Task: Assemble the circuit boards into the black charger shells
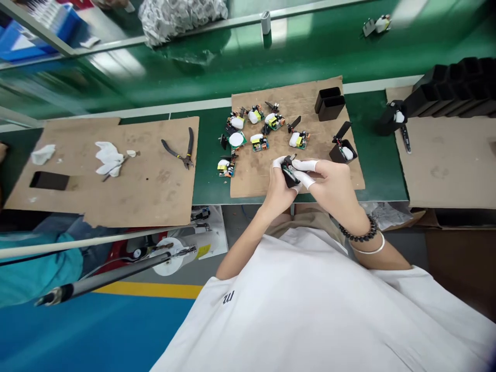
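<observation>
Counted on and beside the cardboard sheet (pixel 248 178): 7 circuit boards (pixel 299 139), some overlapping; 2 open black cases (pixel 332 108); and 1 part-filled case (pixel 336 155). 1 further dark case (pixel 290 180) lay between the hands, near the surface's (pixel 211 178) front edge. The left hand (pixel 279 188) gripped its body; the right hand (pixel 329 181) had its fingertips pinched at the open end.

Bright, even light washed over us, streaking a long, glossy green panel (pixel 248 57) with pale glare and brightening a short-sleeved white fabric shirt (pixel 302 289); wide-angle stretch and softness marked the edges.
</observation>
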`<action>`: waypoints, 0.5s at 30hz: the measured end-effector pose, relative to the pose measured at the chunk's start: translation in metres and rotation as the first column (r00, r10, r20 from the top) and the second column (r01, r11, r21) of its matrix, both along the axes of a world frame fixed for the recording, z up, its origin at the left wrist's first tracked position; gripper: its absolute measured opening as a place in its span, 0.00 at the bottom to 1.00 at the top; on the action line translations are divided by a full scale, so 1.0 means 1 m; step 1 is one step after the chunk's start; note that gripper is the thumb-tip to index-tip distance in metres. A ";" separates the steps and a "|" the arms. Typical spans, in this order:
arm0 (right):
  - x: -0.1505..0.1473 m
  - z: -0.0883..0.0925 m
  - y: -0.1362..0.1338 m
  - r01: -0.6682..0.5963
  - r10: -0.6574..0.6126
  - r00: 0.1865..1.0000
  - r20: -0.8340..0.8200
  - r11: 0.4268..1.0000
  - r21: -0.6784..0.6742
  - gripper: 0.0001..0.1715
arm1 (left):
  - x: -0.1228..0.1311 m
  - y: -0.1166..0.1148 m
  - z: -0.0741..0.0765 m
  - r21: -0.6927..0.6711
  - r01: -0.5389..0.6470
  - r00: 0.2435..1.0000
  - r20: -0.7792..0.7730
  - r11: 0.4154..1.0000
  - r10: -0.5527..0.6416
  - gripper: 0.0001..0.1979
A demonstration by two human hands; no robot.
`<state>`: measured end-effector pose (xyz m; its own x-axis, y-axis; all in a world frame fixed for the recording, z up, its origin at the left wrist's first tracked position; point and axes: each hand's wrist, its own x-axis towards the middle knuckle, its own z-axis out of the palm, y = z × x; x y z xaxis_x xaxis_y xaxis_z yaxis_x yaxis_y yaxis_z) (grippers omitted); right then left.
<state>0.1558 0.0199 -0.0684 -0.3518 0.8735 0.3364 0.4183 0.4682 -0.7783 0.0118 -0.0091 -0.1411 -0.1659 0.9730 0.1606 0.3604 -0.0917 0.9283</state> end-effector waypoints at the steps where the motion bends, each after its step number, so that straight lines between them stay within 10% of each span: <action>1: -0.001 -0.005 0.000 0.025 -0.028 0.998 0.058 0.998 0.049 0.17 | 0.002 0.003 -0.007 0.003 0.001 1.000 0.012 1.000 -0.001 0.34; 15: -0.012 -0.039 -0.012 0.095 -0.123 0.978 0.168 0.982 0.166 0.16 | 0.010 0.009 -0.035 0.043 -0.044 0.994 0.103 0.998 0.039 0.27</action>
<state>0.1435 0.0078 -0.1073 -0.3238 0.8514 0.4127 0.5979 0.5222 -0.6082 0.0219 -0.0003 -0.1757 -0.2241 0.9569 0.1845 0.2682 -0.1214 0.9557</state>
